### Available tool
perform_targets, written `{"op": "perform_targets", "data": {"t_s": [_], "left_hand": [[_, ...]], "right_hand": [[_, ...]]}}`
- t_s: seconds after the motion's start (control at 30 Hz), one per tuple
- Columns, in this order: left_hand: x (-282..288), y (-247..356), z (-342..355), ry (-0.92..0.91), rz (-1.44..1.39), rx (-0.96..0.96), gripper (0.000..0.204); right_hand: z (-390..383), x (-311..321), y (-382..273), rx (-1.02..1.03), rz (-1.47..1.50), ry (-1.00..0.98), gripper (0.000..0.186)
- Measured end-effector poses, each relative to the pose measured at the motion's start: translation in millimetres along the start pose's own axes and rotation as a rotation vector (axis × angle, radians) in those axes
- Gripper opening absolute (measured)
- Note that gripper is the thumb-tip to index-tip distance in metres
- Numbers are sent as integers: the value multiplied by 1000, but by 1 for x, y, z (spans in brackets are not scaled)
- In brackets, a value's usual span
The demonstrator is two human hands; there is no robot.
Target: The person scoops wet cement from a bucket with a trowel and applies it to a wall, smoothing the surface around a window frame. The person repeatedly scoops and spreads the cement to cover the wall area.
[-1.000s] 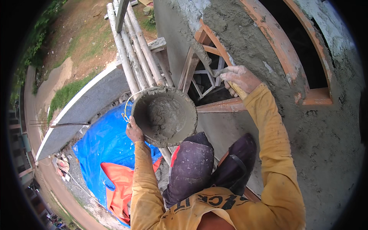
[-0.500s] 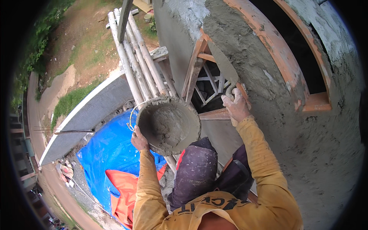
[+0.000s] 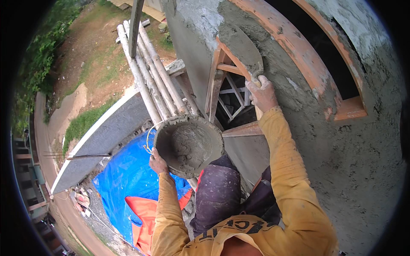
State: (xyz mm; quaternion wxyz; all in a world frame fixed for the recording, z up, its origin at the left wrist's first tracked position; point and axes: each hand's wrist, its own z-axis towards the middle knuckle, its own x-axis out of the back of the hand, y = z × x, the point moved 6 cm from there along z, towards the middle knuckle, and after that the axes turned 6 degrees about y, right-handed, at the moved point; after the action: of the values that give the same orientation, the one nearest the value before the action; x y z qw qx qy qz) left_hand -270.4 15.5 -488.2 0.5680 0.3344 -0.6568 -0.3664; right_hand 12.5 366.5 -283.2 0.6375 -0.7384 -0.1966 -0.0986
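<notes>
My left hand (image 3: pixel 158 161) grips the rim of a round, mortar-crusted bucket (image 3: pixel 188 144) at its near left side. Wet grey mortar lies inside, and a thin pale handle loop (image 3: pixel 148 138) hangs by my fingers. My right hand (image 3: pixel 263 94) is closed around the handle of a trowel (image 3: pixel 245 50). The trowel's long grey blade points up and away, close against the wet plaster beside the upper corner of an orange-brown wooden window frame (image 3: pixel 215 85). I cannot tell whether the blade touches the plaster.
Rough grey plaster (image 3: pixel 333 170) covers the wall on the right, around a curved opening with an orange frame (image 3: pixel 294 47). Pale scaffold poles (image 3: pixel 147 72) run away on the left, with an upright post (image 3: pixel 136 30). Below lie a blue tarp (image 3: pixel 124 175), an orange sheet (image 3: pixel 143 217) and a low wall (image 3: pixel 92 149).
My right hand has moved slightly up and away. The trowel blade has turned from lying across the window opening to lying along the plaster beside its frame. The bucket stays in my left hand.
</notes>
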Motion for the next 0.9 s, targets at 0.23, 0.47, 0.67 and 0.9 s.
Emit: {"op": "perform_targets", "data": {"t_s": [0.23,0.47,0.67,0.9], "left_hand": [[-8,1,-3,-21,-7,1,55],[0,-8,-1,-24,-137,73,52],[-6,1,-4,27,113,-70,58],[-19,60,-45,-15,170,-77,52]], "right_hand": [[-34,57,-27,35,176,31,37],[-91,94,1,115,149,-78,38],[-113,1,74,216,-947,-631,39],[-122,-145,158,415,-1180,-721,31]]}}
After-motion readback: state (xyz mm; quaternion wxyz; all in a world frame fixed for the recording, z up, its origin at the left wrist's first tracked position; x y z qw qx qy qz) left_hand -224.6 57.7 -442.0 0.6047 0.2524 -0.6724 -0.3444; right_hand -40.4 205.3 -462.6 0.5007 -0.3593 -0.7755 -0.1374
